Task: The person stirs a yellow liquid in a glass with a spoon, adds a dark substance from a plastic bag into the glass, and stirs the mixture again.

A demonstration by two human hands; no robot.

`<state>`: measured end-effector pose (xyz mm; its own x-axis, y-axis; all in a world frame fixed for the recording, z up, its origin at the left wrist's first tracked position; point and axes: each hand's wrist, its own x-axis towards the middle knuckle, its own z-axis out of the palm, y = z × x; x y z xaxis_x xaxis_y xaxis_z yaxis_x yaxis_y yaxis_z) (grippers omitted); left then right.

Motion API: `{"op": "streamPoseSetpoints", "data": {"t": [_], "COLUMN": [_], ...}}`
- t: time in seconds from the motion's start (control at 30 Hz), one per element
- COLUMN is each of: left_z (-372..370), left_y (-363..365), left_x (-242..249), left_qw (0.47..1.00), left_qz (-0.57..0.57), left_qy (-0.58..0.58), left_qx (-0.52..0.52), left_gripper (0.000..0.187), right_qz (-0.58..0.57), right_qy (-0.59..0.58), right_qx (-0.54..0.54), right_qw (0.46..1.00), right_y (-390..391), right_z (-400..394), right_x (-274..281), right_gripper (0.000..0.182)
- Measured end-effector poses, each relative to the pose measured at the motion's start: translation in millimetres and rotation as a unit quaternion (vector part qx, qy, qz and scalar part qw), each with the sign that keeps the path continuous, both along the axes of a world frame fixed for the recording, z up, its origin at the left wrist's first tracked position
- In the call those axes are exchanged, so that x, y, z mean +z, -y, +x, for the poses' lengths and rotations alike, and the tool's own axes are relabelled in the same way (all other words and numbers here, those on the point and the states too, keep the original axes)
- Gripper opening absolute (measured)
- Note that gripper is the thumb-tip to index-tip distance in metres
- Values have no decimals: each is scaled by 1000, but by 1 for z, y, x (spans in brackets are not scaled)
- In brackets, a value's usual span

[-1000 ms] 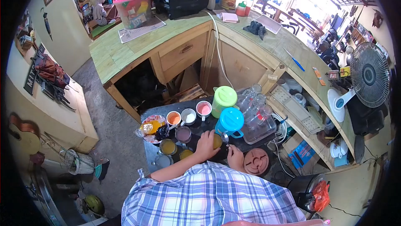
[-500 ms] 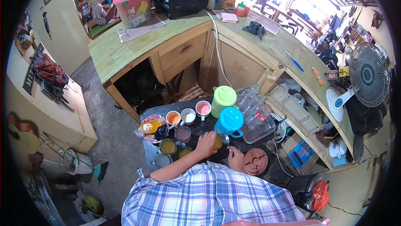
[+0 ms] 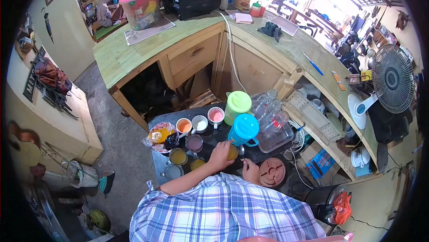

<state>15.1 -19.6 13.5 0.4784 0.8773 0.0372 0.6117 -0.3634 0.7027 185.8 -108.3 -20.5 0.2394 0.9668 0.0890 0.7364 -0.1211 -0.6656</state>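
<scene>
My left hand is closed around a glass mug of yellow drink. Just to its right, my right hand grips a spoon by the handle, its bowl beside the mug. Behind the mug stands a blue lidded pitcher, with a green pitcher farther back. Several glass mugs of drink stand left of my left hand, among them a yellow one and a purplish one. White cups hold orange powder, white powder and pink powder.
A round brown trivet-like disc lies right of my right hand. Behind it, a clear tray carries upturned glasses. A plate with an orange packet sits at the table's left edge. The wooden counter curves round behind.
The whole view has shifted very slightly. Both hands keep nearly the same places, the left on the mug and the right on the spoon.
</scene>
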Motion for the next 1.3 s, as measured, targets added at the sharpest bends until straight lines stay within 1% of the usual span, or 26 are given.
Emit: {"op": "streamPoseSetpoints", "data": {"t": [0.03,0.07,0.17,0.23,0.3,0.37,0.43,0.5,0.57,0.6,0.63,0.67,0.7,0.73,0.77,0.8,0.83,0.87,0.97,1.03,1.07,1.13,1.17,1.23,1.3], "left_z": [1,1,2,3,2,1,-1,-3,-5,-5,-5,-5,-4,-4,-5,-5,-6,-6,-7,-7,-7,-7,-8,-9,-12], "left_y": [-2,-3,-3,-3,-4,-6,-7,-7,-6,-4,-1,2,3,4,4,4,3,3,-1,-2,-3,-7,-8,-10,-12], "left_x": [-2,-4,1,-1,-4,-8,-3,-2,-4,-2,-1,1,1,2,2,3,4,5,4,-1,-3,-6,-8,-4,-2], "left_qw": [1000,999,998,998,997,997,995,993,986,986,984,980,980,990,996,996,998,999,998,997,995,995,994,993,991], "left_qz": [21,41,42,50,59,35,37,38,63,63,88,112,112,95,78,78,53,28,48,64,79,73,67,58,51], "left_qy": [-10,-20,-38,-45,-54,-51,-63,-74,-102,-101,-109,-118,-118,-74,-31,-32,-32,-32,-25,-28,-31,-38,-44,-62,-80], "left_qx": [0,0,-11,-16,-19,-45,-63,-82,-117,-117,-114,-112,-113,-72,-30,-29,-26,-24,-35,-42,-48,-60,-73,-84,-93], "left_gripper": [83,83,83,84,85,87,86,85,82,82,80,78,78,78,78,78,78,77,78,78,77,79,80,81,81], "right_qz": [47,46,41,16,32,49,-38,-18,-1,13,25,25,-18,-60,-60,-22,15,14,-13,-64,-63,25,25,-16,2], "right_qy": [-25,-26,-39,-27,-27,-26,-8,-25,-41,-36,-30,-30,-7,16,15,2,-11,-12,17,30,29,-12,-12,-43,-32], "right_qx": [0,0,-13,-4,-7,-9,-15,-3,9,-10,-30,-30,-12,5,6,0,-6,-6,-18,13,13,-11,-12,-7,-3], "right_qw": [999,999,998,1000,999,998,999,1000,999,999,999,999,1000,998,998,1000,1000,1000,1000,997,997,1000,1000,999,999], "right_y": [-2,-2,1,0,-1,1,3,3,2,1,1,3,4,5,6,4,3,2,5,7,5,2,2,0,-1], "right_z": [0,0,-1,-1,-1,1,5,5,4,1,-1,2,2,4,5,2,0,0,3,3,3,0,1,0,-1], "right_x": [-1,-3,-2,-3,-5,-9,-13,-13,-9,1,7,-2,-7,-13,-18,-5,2,-2,-13,-11,-11,0,-3,-8,-6], "right_gripper": [16,16,17,17,17,17,17,17,18,18,18,18,18,18,18,18,18,18,19,19,19,19,19,20,19]}}
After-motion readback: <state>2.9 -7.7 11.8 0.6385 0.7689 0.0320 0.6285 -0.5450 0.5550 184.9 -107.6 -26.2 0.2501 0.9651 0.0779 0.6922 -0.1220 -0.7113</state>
